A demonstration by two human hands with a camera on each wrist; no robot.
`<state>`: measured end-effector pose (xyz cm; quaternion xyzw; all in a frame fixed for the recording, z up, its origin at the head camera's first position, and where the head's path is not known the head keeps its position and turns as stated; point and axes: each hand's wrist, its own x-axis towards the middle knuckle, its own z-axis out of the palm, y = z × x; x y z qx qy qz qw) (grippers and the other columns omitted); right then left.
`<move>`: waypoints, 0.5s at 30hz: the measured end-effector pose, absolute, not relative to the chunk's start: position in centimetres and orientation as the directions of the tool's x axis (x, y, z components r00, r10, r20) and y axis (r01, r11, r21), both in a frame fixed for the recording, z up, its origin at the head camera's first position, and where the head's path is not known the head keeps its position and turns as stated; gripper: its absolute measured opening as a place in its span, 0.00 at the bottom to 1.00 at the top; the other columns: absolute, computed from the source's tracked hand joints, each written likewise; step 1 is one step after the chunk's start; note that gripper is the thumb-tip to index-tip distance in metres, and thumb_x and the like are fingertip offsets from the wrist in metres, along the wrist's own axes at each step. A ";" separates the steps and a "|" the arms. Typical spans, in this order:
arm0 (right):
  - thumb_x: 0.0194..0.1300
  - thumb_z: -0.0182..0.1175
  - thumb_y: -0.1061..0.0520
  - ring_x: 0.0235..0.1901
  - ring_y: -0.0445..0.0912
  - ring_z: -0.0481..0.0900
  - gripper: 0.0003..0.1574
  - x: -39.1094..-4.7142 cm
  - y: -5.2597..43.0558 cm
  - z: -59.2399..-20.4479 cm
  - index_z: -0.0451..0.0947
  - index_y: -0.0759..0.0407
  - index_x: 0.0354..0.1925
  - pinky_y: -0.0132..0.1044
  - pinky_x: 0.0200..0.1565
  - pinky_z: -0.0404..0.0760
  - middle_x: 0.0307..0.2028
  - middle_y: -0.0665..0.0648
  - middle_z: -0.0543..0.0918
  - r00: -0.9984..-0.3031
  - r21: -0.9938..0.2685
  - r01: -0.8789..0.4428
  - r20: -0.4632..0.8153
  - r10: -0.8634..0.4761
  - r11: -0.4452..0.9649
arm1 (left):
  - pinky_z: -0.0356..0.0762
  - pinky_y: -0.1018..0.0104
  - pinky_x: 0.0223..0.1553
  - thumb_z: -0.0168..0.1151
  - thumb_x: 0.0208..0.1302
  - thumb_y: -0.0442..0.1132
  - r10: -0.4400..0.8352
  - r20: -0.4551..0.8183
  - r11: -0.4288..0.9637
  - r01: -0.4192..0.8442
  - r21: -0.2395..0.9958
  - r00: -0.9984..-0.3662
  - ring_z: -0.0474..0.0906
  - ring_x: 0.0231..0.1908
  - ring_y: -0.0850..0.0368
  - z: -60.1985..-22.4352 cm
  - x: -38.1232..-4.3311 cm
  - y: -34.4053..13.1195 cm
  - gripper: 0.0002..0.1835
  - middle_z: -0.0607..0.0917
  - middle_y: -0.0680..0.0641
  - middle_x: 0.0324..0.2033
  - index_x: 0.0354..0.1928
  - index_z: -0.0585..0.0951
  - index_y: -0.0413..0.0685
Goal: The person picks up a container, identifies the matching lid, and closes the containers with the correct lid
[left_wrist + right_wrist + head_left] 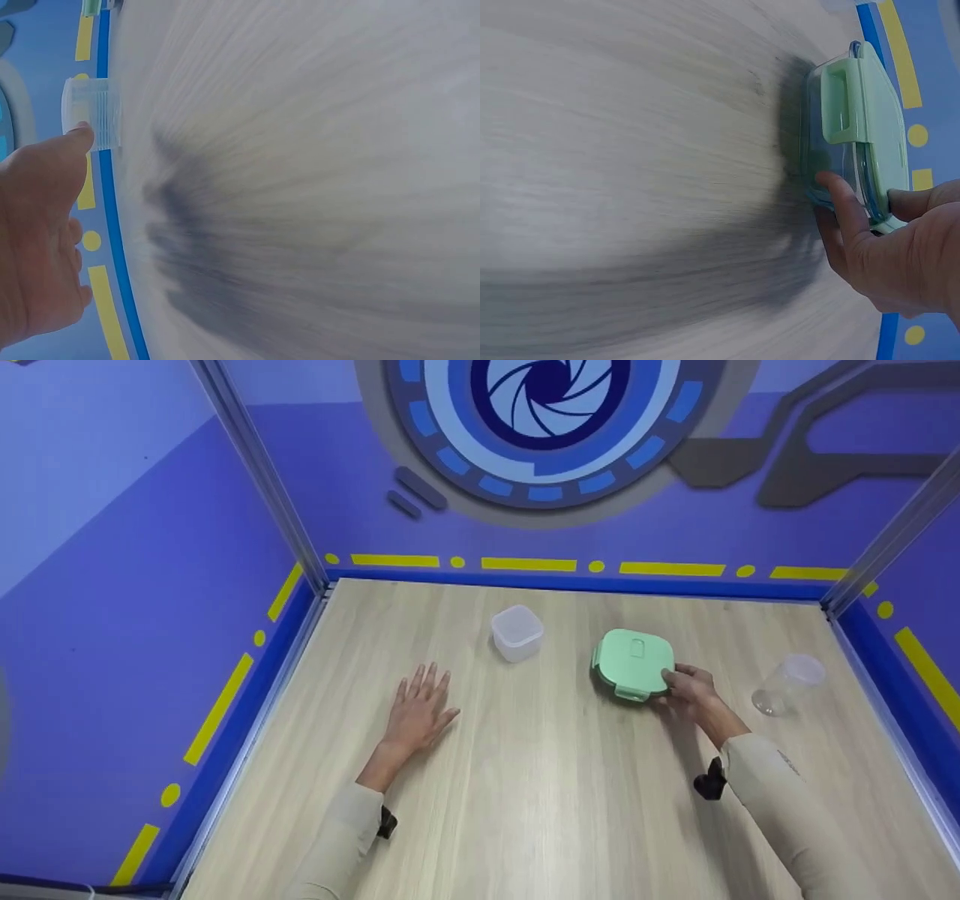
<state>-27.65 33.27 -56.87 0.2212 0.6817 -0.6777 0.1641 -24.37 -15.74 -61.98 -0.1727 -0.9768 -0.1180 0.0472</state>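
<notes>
My right hand [688, 690] grips the right side of a glass food container [634, 664] with a light green clip lid. In the right wrist view the thumb lies on the lid's edge and the fingers [845, 202] are on the glass side and below it. A shadow shows beside the container [836, 161]; whether its base touches the table I cannot tell. My left hand [420, 712] is over the left part of the table with its fingers spread, holding nothing. Beyond it stands a small translucent square tub [517, 634], seen also as a ribbed clear tub [101, 112] past the left thumb.
A clear jar with a whitish end [791, 682] is to the right of my right hand on the wooden table [540, 780]. Blue panels [337, 495] and metal posts [262, 472] bound the table at the back and both sides.
</notes>
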 end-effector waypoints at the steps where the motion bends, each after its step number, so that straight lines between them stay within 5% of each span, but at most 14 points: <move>1: 0.79 0.46 0.57 0.51 0.43 0.78 0.44 -27.8 33.2 -56.9 0.37 0.71 0.80 0.37 0.50 0.86 0.67 0.68 0.65 -0.845 -0.849 0.528 -0.527 0.091 -0.017 | 0.48 0.36 0.78 0.51 0.76 0.58 0.326 0.135 0.912 0.349 0.214 -0.936 0.49 0.80 0.38 -62.0 -24.3 -15.8 0.37 0.56 0.38 0.80 0.79 0.60 0.48; 6: 0.79 0.45 0.56 0.64 0.50 0.72 0.43 -28.0 33.3 -57.5 0.39 0.70 0.80 0.32 0.48 0.84 0.75 0.72 0.59 -0.837 -0.847 0.532 -0.525 0.157 0.007 | 0.49 0.36 0.78 0.51 0.76 0.58 0.339 0.126 0.911 0.359 0.204 -0.932 0.49 0.80 0.37 -62.3 -24.1 -15.7 0.37 0.56 0.38 0.80 0.79 0.60 0.48; 9: 0.80 0.45 0.56 0.71 0.53 0.68 0.44 -27.8 33.5 -57.8 0.36 0.69 0.80 0.37 0.58 0.82 0.77 0.73 0.54 -0.852 -0.859 0.509 -0.512 0.114 -0.051 | 0.49 0.37 0.78 0.51 0.76 0.58 0.350 0.114 0.909 0.367 0.199 -0.930 0.49 0.80 0.37 -62.5 -24.2 -15.6 0.37 0.56 0.37 0.80 0.79 0.60 0.48; 12: 0.81 0.44 0.52 0.79 0.56 0.51 0.49 -27.4 33.9 -58.1 0.25 0.66 0.80 0.44 0.74 0.66 0.80 0.71 0.42 -0.877 -0.868 0.478 -0.481 -0.010 -0.138 | 0.50 0.37 0.78 0.51 0.76 0.58 0.352 0.111 0.908 0.368 0.200 -0.930 0.49 0.80 0.37 -62.6 -24.2 -15.6 0.37 0.56 0.38 0.80 0.79 0.60 0.48; 15: 0.81 0.45 0.46 0.81 0.58 0.39 0.54 -26.9 34.3 -58.2 0.20 0.65 0.79 0.48 0.79 0.51 0.81 0.69 0.35 -0.890 -0.876 0.457 -0.450 -0.078 -0.153 | 0.49 0.37 0.78 0.50 0.77 0.59 0.349 0.113 0.908 0.366 0.203 -0.930 0.49 0.80 0.38 -62.6 -24.4 -15.8 0.37 0.56 0.38 0.80 0.79 0.60 0.48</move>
